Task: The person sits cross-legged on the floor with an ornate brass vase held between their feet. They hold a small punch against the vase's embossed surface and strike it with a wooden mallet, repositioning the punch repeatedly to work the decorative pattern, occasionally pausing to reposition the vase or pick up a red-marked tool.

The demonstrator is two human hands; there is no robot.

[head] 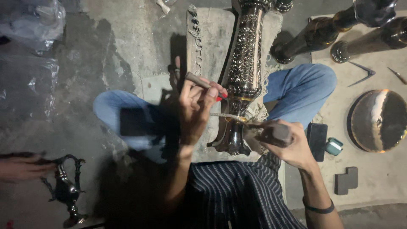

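A tall engraved metal vase [246, 63] lies along a padded block [212, 38] between my knees, its foot toward me. My left hand [196, 106] pinches a thin steel chisel [227, 115] whose tip rests against the vase's narrow neck; a brown stick-like tool [197, 79] and something red also sit in those fingers. Just right of the chisel's end, my right hand [292, 146] grips a dark wooden mallet [273, 132].
Another person's hand [21, 167] holds a small dark metal jug [65, 188] at the lower left. Two dark vases [322, 34] lie at the upper right beside dividers [362, 74], a shiny round plate [379, 121], a dark phone-like slab [316, 135] and dark blocks [347, 180].
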